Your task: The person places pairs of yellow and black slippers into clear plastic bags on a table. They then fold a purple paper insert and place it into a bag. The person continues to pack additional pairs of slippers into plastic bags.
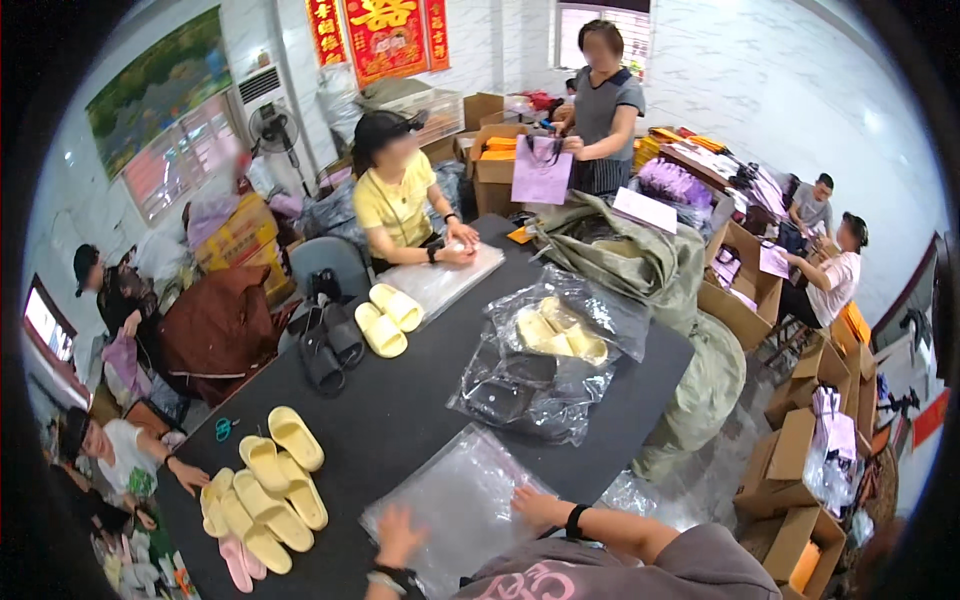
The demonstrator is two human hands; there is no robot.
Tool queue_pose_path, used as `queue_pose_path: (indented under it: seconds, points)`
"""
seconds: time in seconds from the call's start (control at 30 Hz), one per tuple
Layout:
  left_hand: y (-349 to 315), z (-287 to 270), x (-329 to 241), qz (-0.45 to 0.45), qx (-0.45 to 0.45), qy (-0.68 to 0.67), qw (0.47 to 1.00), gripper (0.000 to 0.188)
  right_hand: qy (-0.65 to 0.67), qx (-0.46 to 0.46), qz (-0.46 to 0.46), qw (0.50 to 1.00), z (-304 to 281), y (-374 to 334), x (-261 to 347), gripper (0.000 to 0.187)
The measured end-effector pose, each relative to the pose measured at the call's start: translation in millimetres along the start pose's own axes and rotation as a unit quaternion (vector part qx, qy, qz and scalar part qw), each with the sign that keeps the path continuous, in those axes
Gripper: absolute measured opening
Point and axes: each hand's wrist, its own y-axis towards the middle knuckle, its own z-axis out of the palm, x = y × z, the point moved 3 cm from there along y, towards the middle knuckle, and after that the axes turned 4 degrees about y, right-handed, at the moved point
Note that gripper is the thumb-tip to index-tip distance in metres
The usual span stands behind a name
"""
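Clear plastic bags [460,490], prob. several, lie flat at worktop's [400,415] near edge. L hand [400,537]: blurred, fingers spread by their left side; contact can't tell. R hand [540,507]: spread on right side, nothing pinched. Step: prob. straightening bags; next move likely needs a fingertip pinch on one. Loose cream slippers [270,505] nr near-left corner; bagged slippers [575,340] twd right edge.

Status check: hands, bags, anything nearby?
Left hand: open, blurred, over clear bags. Right hand: open, at their right edge. Bags flat on dark table. Yellow slippers to the left.
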Motion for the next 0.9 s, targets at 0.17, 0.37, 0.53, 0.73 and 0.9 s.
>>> queue_pose_path:
  seconds: [0.17,0.37,0.53,0.73,0.9]
  points:
    - [-70,47,-67,-0.115,0.116,0.052,0.985,0.111,0.035,-0.032,-0.029,0.998,6,-2,-18,0.048]
    - [-74,49,-79,-0.122,0.104,0.035,0.986,0.117,0.329,-0.092,-0.079,0.936,-29,20,-78,0.043]
    - [-78,49,-79,-0.147,0.11,0.065,0.981,0.116,0.088,-0.458,0.107,0.878,-169,-11,-154,0.077]
    - [-69,48,-85,-0.147,0.105,0.084,0.98,0.116,-0.18,-0.315,0.084,0.928,-191,-5,-217,0.049]
    - [-67,50,-83,-0.135,0.087,0.097,0.982,0.115,-0.28,-0.274,-0.007,0.92,-208,10,-234,0.013]
